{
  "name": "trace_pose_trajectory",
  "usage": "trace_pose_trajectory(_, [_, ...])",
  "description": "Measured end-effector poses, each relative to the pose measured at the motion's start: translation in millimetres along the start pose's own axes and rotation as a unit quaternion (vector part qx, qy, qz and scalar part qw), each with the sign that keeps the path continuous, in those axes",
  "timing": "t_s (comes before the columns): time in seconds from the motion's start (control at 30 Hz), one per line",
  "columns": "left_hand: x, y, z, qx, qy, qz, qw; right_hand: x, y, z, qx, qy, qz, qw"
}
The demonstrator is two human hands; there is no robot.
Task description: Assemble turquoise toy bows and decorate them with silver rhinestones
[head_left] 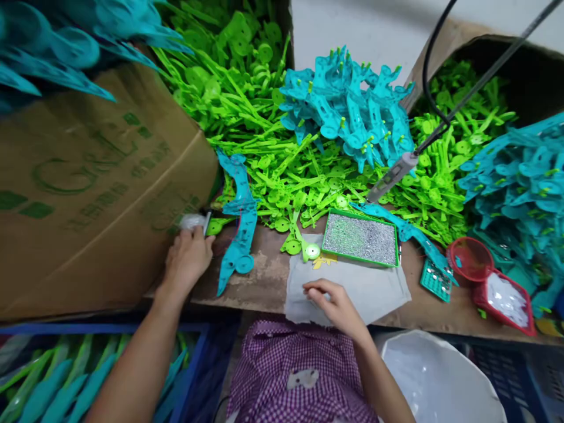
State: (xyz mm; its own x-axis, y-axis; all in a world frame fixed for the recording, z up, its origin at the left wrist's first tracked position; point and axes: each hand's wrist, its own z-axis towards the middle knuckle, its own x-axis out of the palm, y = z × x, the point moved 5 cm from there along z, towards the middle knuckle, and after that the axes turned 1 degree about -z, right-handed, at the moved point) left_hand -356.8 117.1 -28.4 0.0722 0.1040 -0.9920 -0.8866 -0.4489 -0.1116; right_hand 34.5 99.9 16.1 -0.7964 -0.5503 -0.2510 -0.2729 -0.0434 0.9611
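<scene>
My left hand (189, 252) is beside the cardboard box, its fingers curled at a clear plastic object (192, 221) and a thin metal piece (207, 223); what they grip is partly hidden. Just right of it lies a long blue plastic part (241, 220). Over the grey cloth (352, 294) my right hand (332, 302) has thumb and fingers drawn together; anything between them is too small to make out. A green tray of small metal pieces (361, 239) stands beyond that hand, touching the cloth. Green plastic parts (299, 238) lie at the cloth's left corner.
A large cardboard box (97, 188) blocks the left. Piled green parts (291, 176) fill the back, with stacked blue parts (352, 111) on top. An electric screwdriver (392, 176) hangs there. Red containers (470, 261) stand right; a white-lined bin (440, 376) is below the table edge.
</scene>
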Motion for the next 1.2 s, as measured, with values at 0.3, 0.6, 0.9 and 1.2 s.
trace_pose_trajectory(0.3, [-44, -147, -72, 0.141, -0.005, -0.364, 0.921, -137, 13, -2, -0.076, -0.456, -0.089, 0.882])
trace_pose_trajectory(0.6, [35, -303, -31, 0.177, 0.039, -0.375, 0.909, -154, 49, 66, -0.164, -0.36, 0.012, 0.919])
trace_pose_trajectory(0.9, [-7, -314, -28, 0.2, 0.033, -0.316, 0.927, -217, 6, -32, -0.06, -0.563, 0.035, 0.823])
trace_pose_trajectory(1.2, [-104, -374, -33, 0.271, -0.026, -0.134, 0.953, -226, 4, -74, -0.068, -0.601, 0.026, 0.796])
